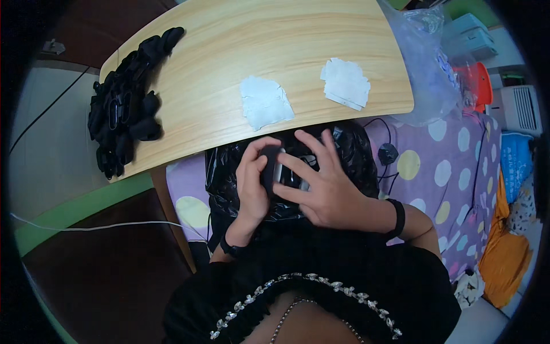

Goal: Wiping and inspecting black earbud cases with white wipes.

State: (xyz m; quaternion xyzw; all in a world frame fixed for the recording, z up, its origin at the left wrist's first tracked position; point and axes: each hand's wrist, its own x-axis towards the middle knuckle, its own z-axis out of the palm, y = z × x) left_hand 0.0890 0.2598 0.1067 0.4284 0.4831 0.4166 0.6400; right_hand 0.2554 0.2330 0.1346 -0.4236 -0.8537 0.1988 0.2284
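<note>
My left hand (253, 180) is closed around a small black object (269, 164) with a pale strip along its right side; its exact kind I cannot make out. From the right, my right hand (326, 186) reaches over with fingers stretched and spread, two of them at the pale strip. Both hands are above a black plastic bag (355, 157) in front of the table edge. Something dark with light glints shows partly between my hands, mostly hidden by the right fingers.
On the wooden table (217, 51) lie two pale, ragged-edged paper stacks (264, 103) (346, 83). Several black padded pieces form a pile (129, 109) at its left end. Clear plastic bags (427, 69) hang at the right edge. A polka-dot cloth (444, 172) spreads right, with dark cables.
</note>
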